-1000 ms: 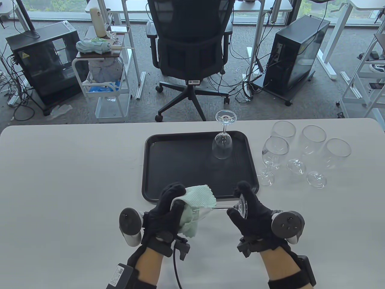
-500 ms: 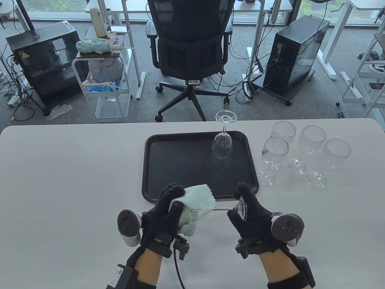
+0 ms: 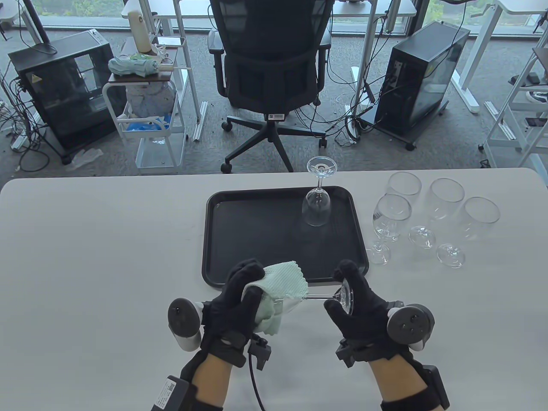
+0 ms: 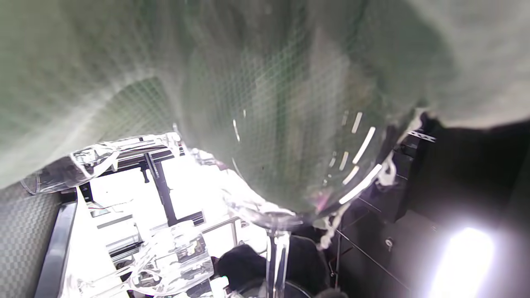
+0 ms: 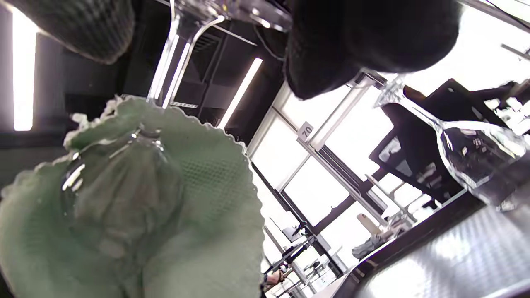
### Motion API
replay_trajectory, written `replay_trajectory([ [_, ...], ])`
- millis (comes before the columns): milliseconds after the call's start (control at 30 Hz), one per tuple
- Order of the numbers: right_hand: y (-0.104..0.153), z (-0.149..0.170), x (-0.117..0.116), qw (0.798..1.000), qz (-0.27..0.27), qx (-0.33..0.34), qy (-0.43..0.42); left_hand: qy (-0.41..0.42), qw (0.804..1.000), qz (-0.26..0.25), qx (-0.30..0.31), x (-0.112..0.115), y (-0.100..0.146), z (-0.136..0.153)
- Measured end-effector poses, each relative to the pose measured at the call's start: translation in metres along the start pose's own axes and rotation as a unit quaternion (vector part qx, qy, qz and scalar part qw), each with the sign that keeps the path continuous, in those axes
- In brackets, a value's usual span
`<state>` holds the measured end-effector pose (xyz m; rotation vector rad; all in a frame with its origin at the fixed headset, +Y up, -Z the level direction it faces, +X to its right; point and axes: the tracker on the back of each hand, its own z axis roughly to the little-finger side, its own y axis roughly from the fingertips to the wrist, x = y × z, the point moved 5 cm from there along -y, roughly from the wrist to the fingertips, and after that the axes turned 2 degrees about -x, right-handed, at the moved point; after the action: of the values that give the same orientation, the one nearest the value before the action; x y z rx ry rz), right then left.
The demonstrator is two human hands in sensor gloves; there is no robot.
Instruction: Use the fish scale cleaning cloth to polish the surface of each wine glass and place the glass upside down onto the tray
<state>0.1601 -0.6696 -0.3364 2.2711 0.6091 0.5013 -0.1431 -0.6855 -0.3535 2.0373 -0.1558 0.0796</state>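
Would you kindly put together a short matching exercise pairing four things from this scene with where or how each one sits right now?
Things:
1. green cloth
2. held glass
3. inverted glass
4. four waiting glasses

States:
A. standing upright on the table, right of the tray
B. rim down on the tray, foot up
C. lying sideways between both hands, its foot gripped by the right hand
D. wrapped round a bowl and gripped by the left hand

Pairs: 1-D, 2-C, 3-B, 4-A
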Motion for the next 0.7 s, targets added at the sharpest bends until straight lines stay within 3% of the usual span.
replay_trajectory([
  [67,0.0,-0.01,0.003,0.998,0.019,0.047,0.047,0.03,0.999,0.01,-0.026,0.0,-0.001,0.006],
  [133,0.0,-0.011,0.005,0.998,0.029,0.045,0.045,0.042,0.998,0.02,-0.035,0.002,0.0,0.007],
  [333,-0.001,0.014,-0.003,0.99,-0.012,-0.094,-0.109,-0.01,1.0,0.003,0.028,0.003,0.001,-0.005],
  [467,-0.002,-0.001,-0.002,1.0,-0.016,-0.007,-0.016,0.003,1.0,0.004,-0.002,-0.002,0.0,0.002],
  [567,-0.001,-0.015,0.005,0.996,0.019,0.06,0.062,0.038,0.999,0.02,-0.023,0.0,-0.001,0.008],
  [700,-0.002,-0.002,0.005,0.999,0.024,0.0,-0.025,0.016,1.0,0.021,0.002,0.003,-0.001,0.0],
])
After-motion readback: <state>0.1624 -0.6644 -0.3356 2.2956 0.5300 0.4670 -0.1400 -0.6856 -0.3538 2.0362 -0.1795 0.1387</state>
